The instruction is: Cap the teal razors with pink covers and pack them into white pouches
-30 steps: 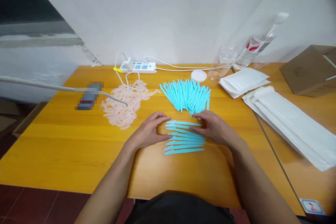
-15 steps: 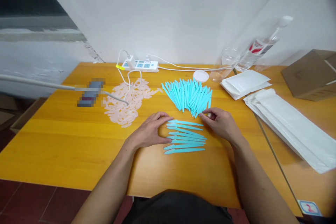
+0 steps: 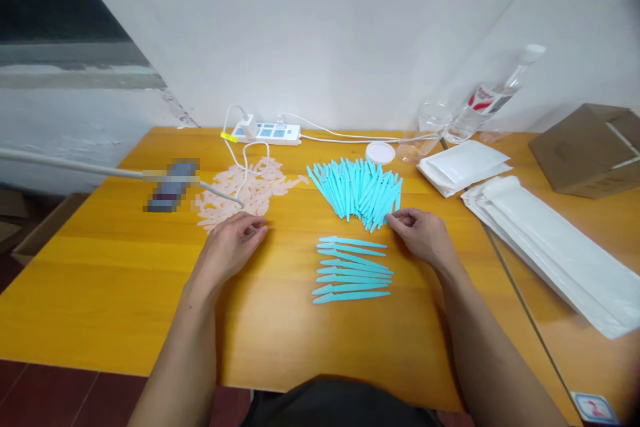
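Note:
Several turquoise sticks lie side by side in a row (image 3: 355, 278) at the table's middle, in front of a fanned turquoise pile (image 3: 357, 187). My left hand (image 3: 233, 243) is at the near edge of a spread of pale pink pieces (image 3: 255, 187), its fingers curled together; what they hold, if anything, is hidden. My right hand (image 3: 420, 233) rests at the right front edge of the turquoise pile, thumb and fingers bent together near a stick's tip; whether something is between them cannot be made out.
A power strip (image 3: 267, 133) with white cables stands by the wall, and a blurred phone (image 3: 173, 185) lies left. A white lid (image 3: 380, 153), clear jar (image 3: 425, 130), bottle (image 3: 483, 107), white packets (image 3: 463, 167), long white bags (image 3: 550, 247) and a cardboard box (image 3: 585, 150) are behind and right.
My left hand has left the row of turquoise sticks and moved left to the pink pieces, its fingers drawn closer together. My right hand has hardly moved. The view has tilted slightly.

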